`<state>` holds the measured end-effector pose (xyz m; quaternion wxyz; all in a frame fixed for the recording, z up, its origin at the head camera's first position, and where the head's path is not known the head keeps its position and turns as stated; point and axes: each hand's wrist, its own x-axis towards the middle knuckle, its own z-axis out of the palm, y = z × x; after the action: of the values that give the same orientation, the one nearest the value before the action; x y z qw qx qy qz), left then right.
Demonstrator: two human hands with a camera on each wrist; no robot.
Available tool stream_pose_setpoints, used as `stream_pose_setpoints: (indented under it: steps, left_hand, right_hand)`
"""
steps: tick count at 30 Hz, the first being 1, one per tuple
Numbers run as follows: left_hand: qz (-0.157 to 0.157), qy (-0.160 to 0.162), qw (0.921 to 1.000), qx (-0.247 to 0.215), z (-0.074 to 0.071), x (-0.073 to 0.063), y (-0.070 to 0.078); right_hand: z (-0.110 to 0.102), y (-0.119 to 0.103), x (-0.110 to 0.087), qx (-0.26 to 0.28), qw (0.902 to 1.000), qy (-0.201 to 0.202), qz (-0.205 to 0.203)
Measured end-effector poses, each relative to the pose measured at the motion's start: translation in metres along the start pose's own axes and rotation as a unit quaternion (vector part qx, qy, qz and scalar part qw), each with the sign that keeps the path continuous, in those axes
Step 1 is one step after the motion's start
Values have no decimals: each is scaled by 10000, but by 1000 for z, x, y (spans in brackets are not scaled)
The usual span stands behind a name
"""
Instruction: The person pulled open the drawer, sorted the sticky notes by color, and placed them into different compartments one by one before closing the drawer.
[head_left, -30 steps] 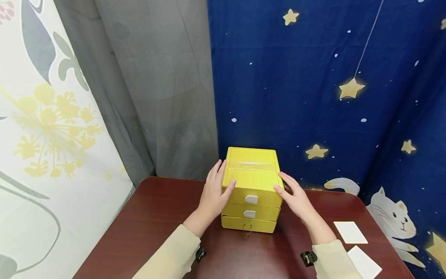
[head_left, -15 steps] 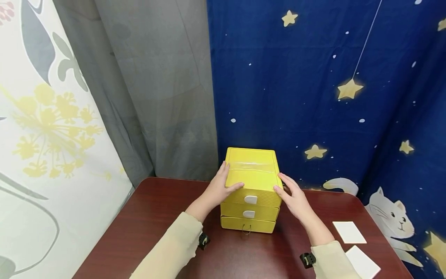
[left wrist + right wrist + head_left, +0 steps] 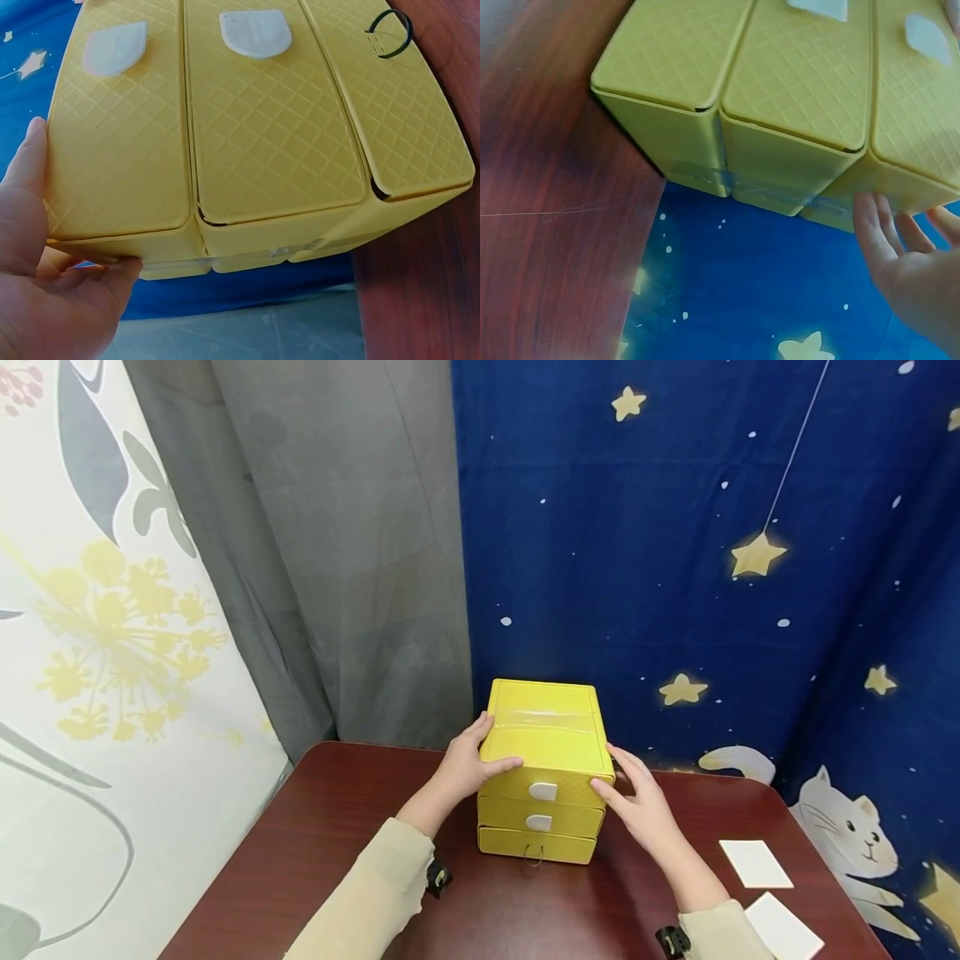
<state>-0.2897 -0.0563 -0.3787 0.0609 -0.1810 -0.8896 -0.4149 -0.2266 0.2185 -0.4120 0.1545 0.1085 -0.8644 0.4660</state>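
Note:
A yellow three-drawer storage box (image 3: 547, 752) stands on the table. White tabs (image 3: 543, 791) mark its upper two drawers, and a thin dark loop (image 3: 409, 34) hangs from the bottom drawer. My left hand (image 3: 459, 767) rests at the box's upper left edge, thumb along the top front edge, other fingers against the side. At the upper right edge, my right hand (image 3: 643, 806) touches the box, thumb near the front corner and fingers along the side. In the right wrist view these fingers (image 3: 866, 221) lie fairly straight against the side wall. Clear tape runs across the box.
The box stands on a dark red-brown table (image 3: 337, 835). Two white cards or tiles (image 3: 756, 863) lie on the table at the right. A blue star-patterned curtain (image 3: 562, 568) and a grey curtain (image 3: 360, 568) hang behind the table.
My left hand has turned, its thumb shifting right along the top front edge. The right hand has slid slightly down and toward me along the box's edge. The box stays put.

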Motion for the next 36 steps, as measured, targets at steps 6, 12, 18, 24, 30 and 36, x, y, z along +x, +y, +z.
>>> stream_pose_setpoints:
  steps: [6,12,18,24,30,36]
  left_hand:
    - [49,144,9998,-148,0,0,-1]
    - [-27,178,9992,-347,4,-1,-1]
    - [-115,296,9984,-465,4,-2,-2]
    - [-186,282,9982,-499,5,-2,-3]
    - [-213,290,9980,-516,5,-2,-4]
    - [-230,306,9979,-526,5,-2,-5]
  right_hand:
    - [14,0,-19,-204,9911,1242,-425]
    - [31,2,-45,-552,9675,2047,-1376]
    - [51,8,-61,-1362,9496,1504,-2390]
    - [76,15,-68,-2449,9324,543,-2601]
    - [97,19,-67,-2944,9153,-38,-2747]
    - [111,18,-64,-3679,8956,-304,-2483]
